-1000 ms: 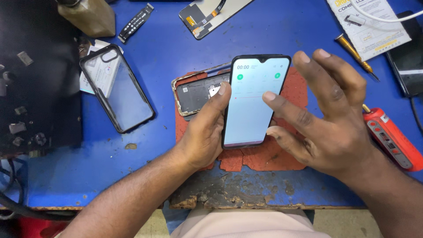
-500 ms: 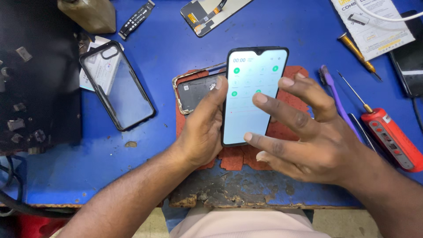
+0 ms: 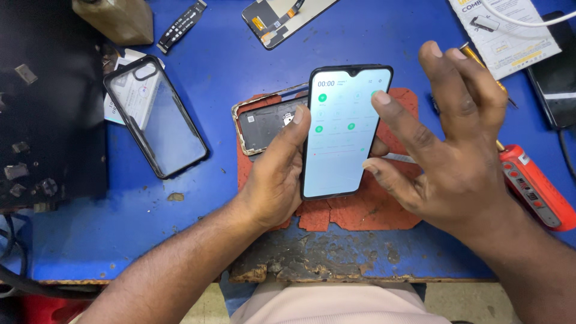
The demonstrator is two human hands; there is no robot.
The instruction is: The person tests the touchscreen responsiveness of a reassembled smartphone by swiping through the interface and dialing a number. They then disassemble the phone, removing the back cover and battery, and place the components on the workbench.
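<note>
Black-rimmed and clear, an empty phone case (image 3: pixel 157 117) is lying at the left on the blue table (image 3: pixel 240 54). Near the middle, the left hand (image 3: pixel 277 174) is grasping a lit smartphone (image 3: pixel 344 132) by its edge, holding it above a worn red mat (image 3: pixel 360 207). The right hand (image 3: pixel 447 144) is hovering with fingers spread, gripping nothing, its thumb on the screen. A red tool (image 3: pixel 534 187) is lying far right.

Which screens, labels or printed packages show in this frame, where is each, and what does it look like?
Lit phone screen: held in the left hand, right hand beside it; pale with green round icons.
Printed package: top right on the blue table; white card, yellow corner.
Bare display panel: top centre; dark, orange connectors.
Dark phone: right edge; screen off.
</note>
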